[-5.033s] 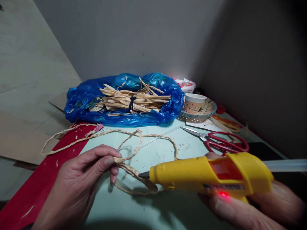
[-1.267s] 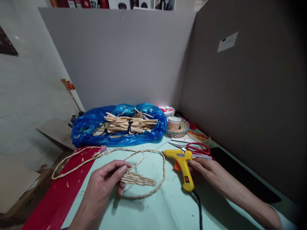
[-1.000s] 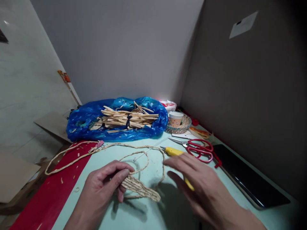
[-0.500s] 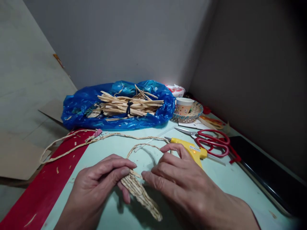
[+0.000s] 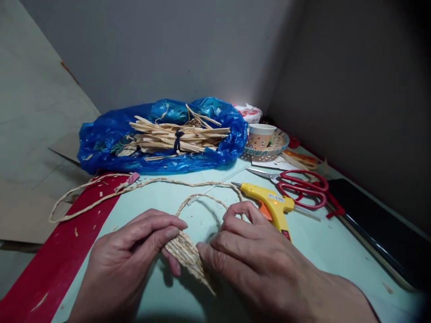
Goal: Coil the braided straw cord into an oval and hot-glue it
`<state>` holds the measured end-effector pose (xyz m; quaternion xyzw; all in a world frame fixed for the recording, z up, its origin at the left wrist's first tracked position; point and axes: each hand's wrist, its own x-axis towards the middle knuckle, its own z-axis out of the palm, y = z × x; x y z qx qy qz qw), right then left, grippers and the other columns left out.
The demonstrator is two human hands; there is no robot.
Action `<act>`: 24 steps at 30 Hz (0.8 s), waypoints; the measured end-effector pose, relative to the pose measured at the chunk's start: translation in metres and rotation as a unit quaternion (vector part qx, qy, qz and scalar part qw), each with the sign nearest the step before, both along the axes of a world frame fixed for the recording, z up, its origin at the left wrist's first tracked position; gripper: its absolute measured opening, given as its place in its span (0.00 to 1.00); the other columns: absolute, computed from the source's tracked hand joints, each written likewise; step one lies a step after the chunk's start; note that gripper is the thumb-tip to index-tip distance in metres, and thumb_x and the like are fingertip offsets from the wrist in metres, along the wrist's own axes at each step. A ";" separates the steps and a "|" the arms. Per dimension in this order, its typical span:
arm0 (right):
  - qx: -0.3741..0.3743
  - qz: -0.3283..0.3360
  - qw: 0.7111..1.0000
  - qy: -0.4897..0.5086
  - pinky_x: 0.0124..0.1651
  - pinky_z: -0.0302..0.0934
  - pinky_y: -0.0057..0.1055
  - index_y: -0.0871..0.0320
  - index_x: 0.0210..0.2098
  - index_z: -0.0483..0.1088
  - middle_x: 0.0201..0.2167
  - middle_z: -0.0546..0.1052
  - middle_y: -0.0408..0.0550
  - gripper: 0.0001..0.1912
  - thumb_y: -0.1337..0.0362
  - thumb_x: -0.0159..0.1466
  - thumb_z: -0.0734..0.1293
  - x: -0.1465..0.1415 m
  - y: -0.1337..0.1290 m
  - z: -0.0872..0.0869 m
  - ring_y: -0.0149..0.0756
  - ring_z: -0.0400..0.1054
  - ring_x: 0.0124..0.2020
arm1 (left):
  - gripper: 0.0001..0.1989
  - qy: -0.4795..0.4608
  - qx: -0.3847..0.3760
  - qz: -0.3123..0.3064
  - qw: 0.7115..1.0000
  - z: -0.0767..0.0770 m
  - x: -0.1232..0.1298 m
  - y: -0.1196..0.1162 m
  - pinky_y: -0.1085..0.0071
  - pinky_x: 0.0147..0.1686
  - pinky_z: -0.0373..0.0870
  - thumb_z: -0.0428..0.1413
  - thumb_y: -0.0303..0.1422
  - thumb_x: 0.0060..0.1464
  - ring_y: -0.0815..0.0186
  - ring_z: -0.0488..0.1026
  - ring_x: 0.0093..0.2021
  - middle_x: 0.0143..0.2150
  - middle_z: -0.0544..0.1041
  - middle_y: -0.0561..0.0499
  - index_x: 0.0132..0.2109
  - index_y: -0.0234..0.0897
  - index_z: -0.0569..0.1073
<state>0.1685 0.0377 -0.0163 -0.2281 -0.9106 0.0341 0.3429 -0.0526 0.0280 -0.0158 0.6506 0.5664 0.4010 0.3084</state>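
A flat piece of coiled straw rope hangs above the table, its rows side by side and its lower end pointing down to the right. My left hand pinches its upper left corner between thumb and fingers. On the other side, my right hand is closed, with curled fingers and a fingertip against the piece's right edge; its thumb is hidden. A twisted straw cord loops behind both hands and runs left across the table. Beyond my right hand lies a yellow glue gun with a lit orange light.
Red-handled scissors lie beside a black, flat device on the right. A blue plastic bag with a tied straw bundle stands at the back. A paper cup sits in a woven basket.
The straw piece has turned in my hands, showing more of its flat face. My right fingertip has come against its edge. The view has shifted slightly, with the background higher.
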 end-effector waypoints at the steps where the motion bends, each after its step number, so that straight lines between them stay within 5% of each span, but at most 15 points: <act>1: 0.000 0.003 1.000 -0.001 0.41 0.56 0.38 0.62 0.25 0.71 0.22 0.71 0.43 0.21 0.77 0.71 0.55 0.000 0.000 0.000 0.32 0.59 0.26 | 0.04 0.010 0.003 -0.007 1.000 0.000 -0.002 0.001 0.84 0.25 0.76 0.63 0.39 0.53 0.70 0.80 0.24 0.30 0.82 0.61 0.34 0.54 0.83; 13: -0.015 0.016 1.000 -0.004 0.39 0.53 0.39 0.62 0.27 0.72 0.21 0.70 0.41 0.18 0.76 0.69 0.58 0.000 -0.002 -0.007 0.32 0.57 0.26 | 0.04 0.035 -0.023 -0.019 0.999 -0.006 -0.002 -0.002 0.82 0.24 0.77 0.62 0.38 0.54 0.68 0.82 0.24 0.33 0.84 0.59 0.34 0.52 0.83; 19: -0.030 -0.031 0.999 0.001 0.39 0.52 0.41 0.63 0.31 0.74 0.25 0.73 0.44 0.11 0.60 0.65 0.69 -0.005 -0.007 -0.012 0.36 0.58 0.29 | 0.05 0.018 -0.027 0.047 0.998 -0.004 0.004 -0.004 0.81 0.22 0.76 0.62 0.36 0.51 0.67 0.82 0.25 0.36 0.84 0.59 0.33 0.52 0.84; 24: 0.010 -0.075 0.997 0.014 0.42 0.51 0.42 0.63 0.31 0.74 0.24 0.73 0.43 0.09 0.65 0.67 0.67 -0.009 -0.005 -0.018 0.36 0.59 0.27 | 0.05 -0.037 -0.033 0.092 0.995 -0.004 0.020 -0.008 0.79 0.20 0.75 0.62 0.39 0.52 0.68 0.78 0.19 0.30 0.82 0.57 0.34 0.46 0.82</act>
